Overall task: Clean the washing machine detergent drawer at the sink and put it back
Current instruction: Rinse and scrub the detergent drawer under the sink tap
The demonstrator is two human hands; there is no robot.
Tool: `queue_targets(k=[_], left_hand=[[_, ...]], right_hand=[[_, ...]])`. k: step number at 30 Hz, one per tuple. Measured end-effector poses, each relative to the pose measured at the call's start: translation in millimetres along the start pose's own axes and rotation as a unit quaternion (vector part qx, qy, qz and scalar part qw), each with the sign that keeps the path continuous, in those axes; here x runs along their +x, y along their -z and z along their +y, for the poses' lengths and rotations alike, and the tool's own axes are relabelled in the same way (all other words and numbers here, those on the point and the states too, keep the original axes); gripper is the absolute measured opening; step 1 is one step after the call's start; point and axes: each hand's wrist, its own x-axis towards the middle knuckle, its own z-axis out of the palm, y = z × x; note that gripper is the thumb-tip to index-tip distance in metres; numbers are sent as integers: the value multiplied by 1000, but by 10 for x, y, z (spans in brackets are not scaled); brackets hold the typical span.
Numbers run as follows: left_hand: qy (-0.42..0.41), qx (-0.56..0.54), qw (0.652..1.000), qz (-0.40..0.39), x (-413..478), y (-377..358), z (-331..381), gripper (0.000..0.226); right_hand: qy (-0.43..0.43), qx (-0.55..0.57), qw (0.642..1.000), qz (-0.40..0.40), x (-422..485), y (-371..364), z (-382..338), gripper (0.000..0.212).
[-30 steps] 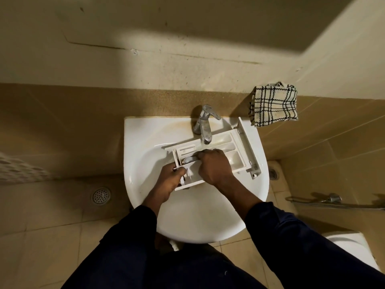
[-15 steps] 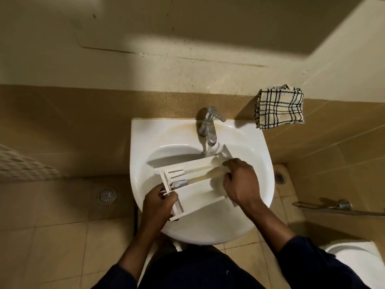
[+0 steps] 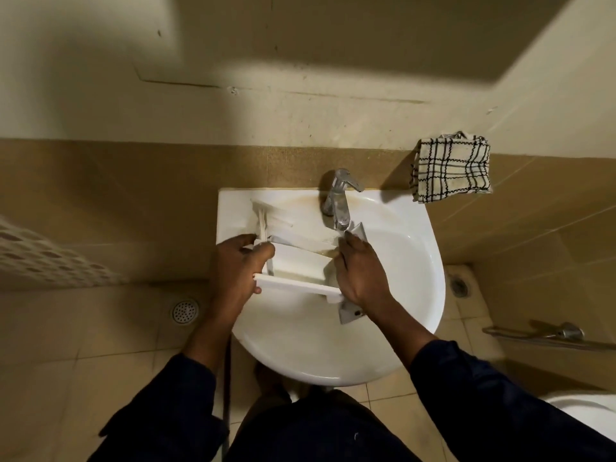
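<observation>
Drawer (image 3: pixel 296 261): white plastic, held up over the left half of the sink (image 3: pixel 316 345) and tipped on edge, with a long near wall facing up. The far-left end is blurred and the compartments are not readable. Judged reason for the tilt: to shed rinse water into the basin, or to bring another face under the tap.

Left hand (image 3: pixel 236 265): fingers curled round the drawer's left end. Right hand (image 3: pixel 361 275): grips the right end at the front panel, just below the spout. One hand at each end gives control of the turn.

Tap (image 3: pixel 338 198): on the far rim, spout above the drawer's right end. Whether water is running: cannot tell.

Checked cloth (image 3: pixel 451 166): on the ledge far right, apart from the sink, probably kept dry for wiping. Floor drain (image 3: pixel 185 311): in the tiles to the left.

Step judged: rinsing. Refit not yet begun.
</observation>
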Motion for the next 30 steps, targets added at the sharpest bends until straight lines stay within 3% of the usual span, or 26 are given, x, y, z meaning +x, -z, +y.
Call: queue_targets(k=[5, 8, 12, 14, 17, 20, 25, 30], left_hand=[[-43, 23, 998, 41, 91, -68, 121, 25], [-48, 17, 998, 46, 32, -90, 108, 43], [-47, 2, 998, 39, -3, -101, -111, 17], [-38, -1, 999, 34, 9, -106, -258, 29], [-54, -9, 998, 31, -21, -126, -349, 11], [-50, -30, 997, 43, -19, -142, -424, 9], [-63, -51, 996, 34, -43, -148, -547, 12], [-47, -119, 992, -2, -62, -285, -655, 18]], right_hand=[[-39, 89, 994, -59, 114, 36, -33, 64], [-84, 114, 988, -70, -155, 51, -84, 52], [-118, 125, 982, -81, -511, 5, -100, 53], [-117, 138, 981, -71, -339, 35, -89, 52], [-125, 139, 979, -82, 85, 65, -84, 55], [-136, 134, 978, -89, 170, 0, -51, 69], [-88, 89, 987, -98, -544, -11, -14, 68], [-120, 34, 992, -37, -286, 2, 69, 67]])
